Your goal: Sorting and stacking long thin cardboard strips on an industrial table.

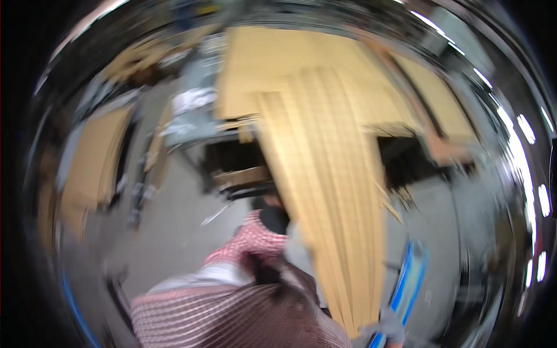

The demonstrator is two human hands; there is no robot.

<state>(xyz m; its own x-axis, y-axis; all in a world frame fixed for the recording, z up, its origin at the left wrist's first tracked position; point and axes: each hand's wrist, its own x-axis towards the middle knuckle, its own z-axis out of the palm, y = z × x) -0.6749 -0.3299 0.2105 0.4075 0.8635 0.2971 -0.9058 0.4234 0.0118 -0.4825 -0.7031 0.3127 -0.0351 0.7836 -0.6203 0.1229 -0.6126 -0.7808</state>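
Note:
A bundle of long, thin tan sheets (333, 174) slants from my right side toward the far table, its strips fanned apart at the far end and drawn together at the near end. They look like cardboard or veneer; blur hides which. Beside their left edge is my left hand (274, 214), dark at the wrist below a red-and-white checked sleeve. Its fingers are mostly hidden by the sheets and smeared by motion. My right hand (392, 328), in a grey glove, is closed at the narrow near end of the bundle, low in the view.
Large tan boards (255, 64) lie on the table ahead, under the bundle's far end. More boards (96, 162) stand at the left, and another tan panel (435, 95) lies at the right. A blue-edged strip (411, 275) is near my right hand. Grey floor (185, 197) shows between.

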